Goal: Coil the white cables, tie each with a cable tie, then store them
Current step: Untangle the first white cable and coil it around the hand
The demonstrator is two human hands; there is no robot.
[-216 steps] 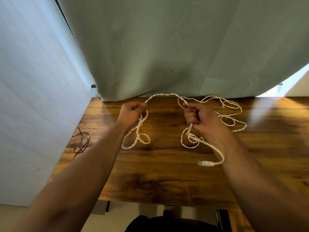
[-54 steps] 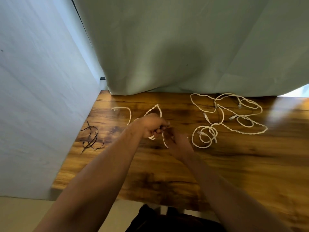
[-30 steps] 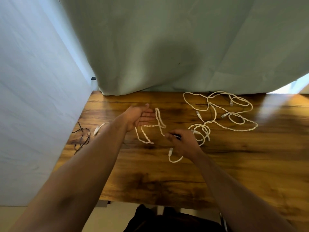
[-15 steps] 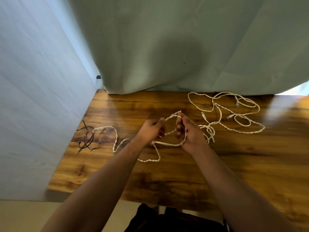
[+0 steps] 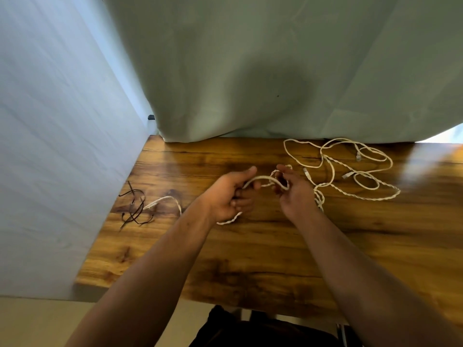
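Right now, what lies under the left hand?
A twisted stretch of the white cable shows below the left hand, over the wooden table. How it runs beneath the palm is covered.

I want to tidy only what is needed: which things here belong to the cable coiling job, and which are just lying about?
Belong to the job:
- white cable, held by the left hand and the right hand
- loose white cables, at the table's far right
- thin black ties, at its left

Only surroundings:
- wooden table
- green curtain
- pale wall
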